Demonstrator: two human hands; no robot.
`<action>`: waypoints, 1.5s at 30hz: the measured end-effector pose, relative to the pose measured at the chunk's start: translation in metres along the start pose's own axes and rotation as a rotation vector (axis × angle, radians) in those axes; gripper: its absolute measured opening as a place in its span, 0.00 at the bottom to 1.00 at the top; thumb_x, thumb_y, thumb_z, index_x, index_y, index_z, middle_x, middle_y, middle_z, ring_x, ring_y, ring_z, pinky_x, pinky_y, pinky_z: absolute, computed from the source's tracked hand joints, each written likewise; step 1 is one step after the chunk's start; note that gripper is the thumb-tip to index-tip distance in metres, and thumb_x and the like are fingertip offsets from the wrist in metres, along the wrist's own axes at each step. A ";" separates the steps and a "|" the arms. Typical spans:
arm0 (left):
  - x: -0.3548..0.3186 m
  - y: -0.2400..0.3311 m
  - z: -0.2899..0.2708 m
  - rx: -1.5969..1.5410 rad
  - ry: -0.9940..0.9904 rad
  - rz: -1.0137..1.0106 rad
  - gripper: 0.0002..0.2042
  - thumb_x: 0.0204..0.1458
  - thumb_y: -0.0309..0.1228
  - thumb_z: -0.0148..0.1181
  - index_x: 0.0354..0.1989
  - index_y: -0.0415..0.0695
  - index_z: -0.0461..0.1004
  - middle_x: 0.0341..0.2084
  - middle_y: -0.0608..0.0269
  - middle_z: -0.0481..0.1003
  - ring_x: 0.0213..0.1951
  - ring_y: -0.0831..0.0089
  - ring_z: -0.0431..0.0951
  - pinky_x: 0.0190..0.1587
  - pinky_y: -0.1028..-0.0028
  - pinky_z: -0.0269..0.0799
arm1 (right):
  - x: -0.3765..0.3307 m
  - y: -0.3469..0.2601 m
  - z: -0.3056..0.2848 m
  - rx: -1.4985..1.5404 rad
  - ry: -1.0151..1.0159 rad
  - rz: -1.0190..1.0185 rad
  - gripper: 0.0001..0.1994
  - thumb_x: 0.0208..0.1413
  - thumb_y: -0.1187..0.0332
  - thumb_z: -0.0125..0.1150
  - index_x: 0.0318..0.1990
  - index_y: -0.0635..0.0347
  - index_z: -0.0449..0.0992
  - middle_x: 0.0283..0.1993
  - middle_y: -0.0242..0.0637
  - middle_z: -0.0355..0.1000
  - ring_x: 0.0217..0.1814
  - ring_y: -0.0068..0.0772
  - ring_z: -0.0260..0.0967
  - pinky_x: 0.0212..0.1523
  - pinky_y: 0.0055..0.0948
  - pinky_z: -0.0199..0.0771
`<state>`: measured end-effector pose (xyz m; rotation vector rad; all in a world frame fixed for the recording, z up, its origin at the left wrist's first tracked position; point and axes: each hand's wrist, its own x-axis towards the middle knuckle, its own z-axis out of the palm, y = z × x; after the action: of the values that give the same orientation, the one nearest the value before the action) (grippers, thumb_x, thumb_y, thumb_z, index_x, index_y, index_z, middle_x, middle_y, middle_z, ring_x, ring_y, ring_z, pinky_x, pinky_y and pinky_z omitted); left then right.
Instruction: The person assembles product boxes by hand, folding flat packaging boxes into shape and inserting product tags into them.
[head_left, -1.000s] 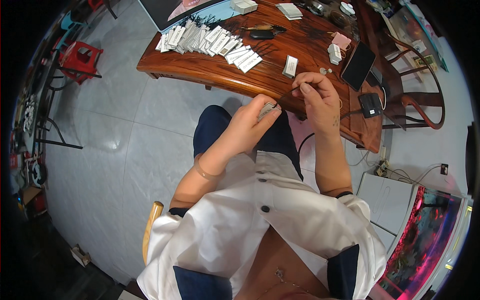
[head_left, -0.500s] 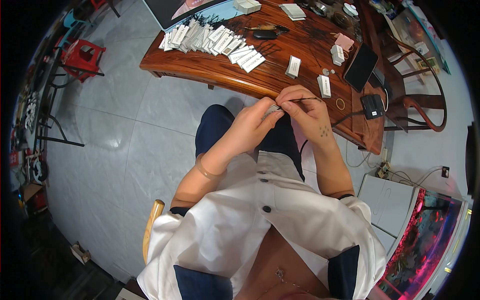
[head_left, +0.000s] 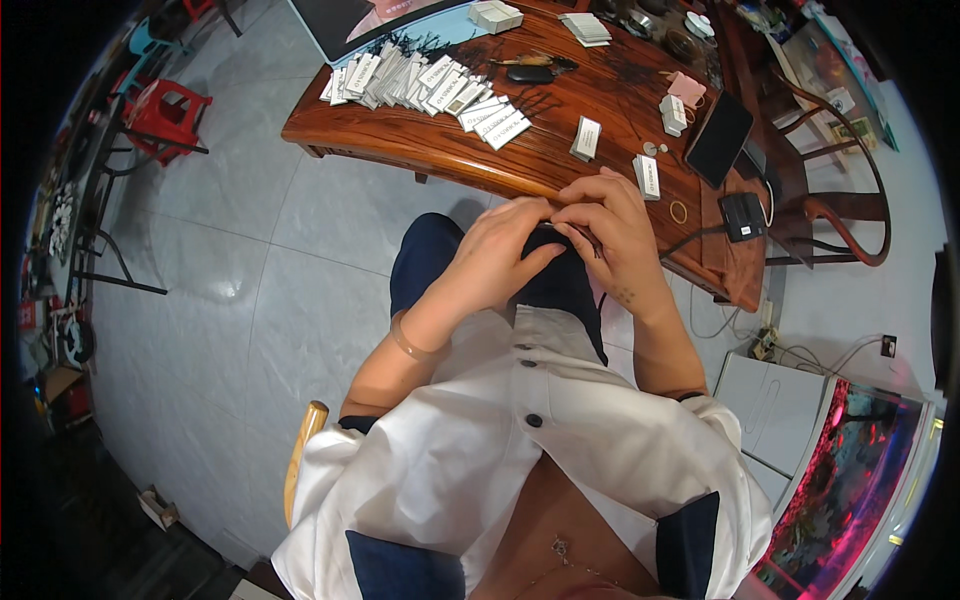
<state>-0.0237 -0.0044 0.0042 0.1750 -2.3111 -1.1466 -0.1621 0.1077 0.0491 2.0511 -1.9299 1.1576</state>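
Observation:
Just in front of the table edge, above my lap, both my hands meet. My left hand (head_left: 497, 250) is closed at the fingertips on a white hang tag, mostly covered by the fingers; its thumb stands a little off. My right hand (head_left: 612, 225) curls inward and pinches a thin black cord (head_left: 588, 238), whose loose end shows below the fingers. A heap of similar white hang tags (head_left: 430, 80), with black cords behind, lies on the wooden table (head_left: 400, 130). Nearer my right hand lie small tag stacks: one white stack (head_left: 587, 138) and another stack (head_left: 648, 177).
On the table's right are a rubber band (head_left: 679, 211), a dark phone (head_left: 720, 137), a black box-shaped device (head_left: 743, 215) with a cable, and a pink item (head_left: 686, 90). A black oval object (head_left: 530, 74) lies mid-table. A wooden chair (head_left: 850, 215) stands right; a red stool (head_left: 172, 115) stands left.
My left hand has turned its back upward, covering the tag that showed between the fingers. The black cord, stretched to the right before, now hangs below my right fingers.

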 end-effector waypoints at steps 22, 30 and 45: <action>0.004 -0.004 0.007 -0.457 0.209 -0.181 0.03 0.56 0.19 0.53 0.34 0.35 0.74 0.43 0.57 0.74 0.42 0.71 0.77 0.43 0.75 0.74 | -0.018 0.003 0.014 0.117 0.040 -0.091 0.10 0.40 0.76 0.68 0.33 0.58 0.77 0.34 0.35 0.73 0.33 0.35 0.72 0.34 0.30 0.72; -0.002 0.002 0.003 -0.978 0.187 -0.366 0.05 0.58 0.21 0.51 0.40 0.33 0.67 0.39 0.53 0.75 0.38 0.70 0.79 0.41 0.76 0.78 | -0.017 0.000 0.010 0.027 0.058 -0.027 0.10 0.38 0.74 0.69 0.32 0.55 0.78 0.32 0.33 0.72 0.32 0.36 0.71 0.32 0.31 0.70; -0.001 0.004 0.004 -1.076 0.127 -0.401 0.06 0.57 0.20 0.52 0.41 0.33 0.71 0.41 0.51 0.76 0.40 0.70 0.79 0.42 0.74 0.79 | -0.002 -0.001 0.005 0.030 0.143 -0.090 0.12 0.33 0.69 0.74 0.29 0.55 0.78 0.27 0.30 0.71 0.28 0.31 0.68 0.29 0.29 0.63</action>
<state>-0.0239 0.0008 0.0046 0.2841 -1.3025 -2.3125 -0.1586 0.1065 0.0446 1.9868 -1.7483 1.2814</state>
